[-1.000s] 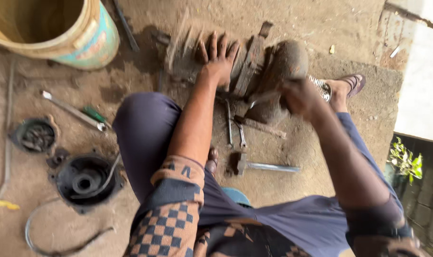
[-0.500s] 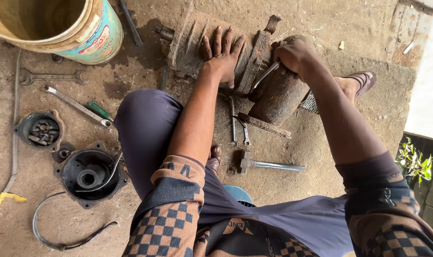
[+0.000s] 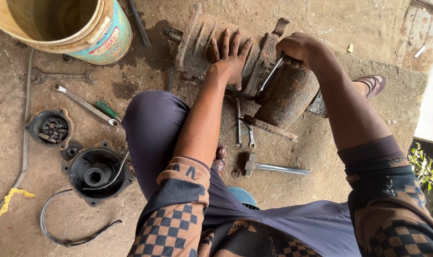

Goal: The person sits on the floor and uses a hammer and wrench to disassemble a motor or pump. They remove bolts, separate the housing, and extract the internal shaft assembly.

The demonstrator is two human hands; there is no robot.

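The left hand (image 3: 231, 54) lies flat, fingers spread wide, on the rusty finned motor housing (image 3: 202, 45) at the upper centre of the frame. The right hand (image 3: 300, 47) is closed around the upper end of a slim metal tool (image 3: 269, 76), whose lower end meets the seam between the housing and the rusty cylinder (image 3: 285, 95) just right of it. A flat rusty plate (image 3: 271, 127) lies against the cylinder's lower edge.

Open ground is limited. Below the housing, two spanners (image 3: 242, 126) lie side by side on the concrete floor (image 3: 321, 157), and a hammer (image 3: 273, 167) lies further down, near the person's knee. The right side of the frame ends at a raised concrete edge; a sandalled foot (image 3: 371, 85) rests there, beside the cylinder.

At upper left, a large bucket (image 3: 78, 28) stands close to the housing. Left of the leg lie an open-end spanner (image 3: 61, 76), a ratchet handle (image 3: 85, 104), a green-handled screwdriver (image 3: 106, 110), a small cup of bolts (image 3: 50, 127), a black round end cover (image 3: 97, 173) and a curved metal band (image 3: 71, 233).
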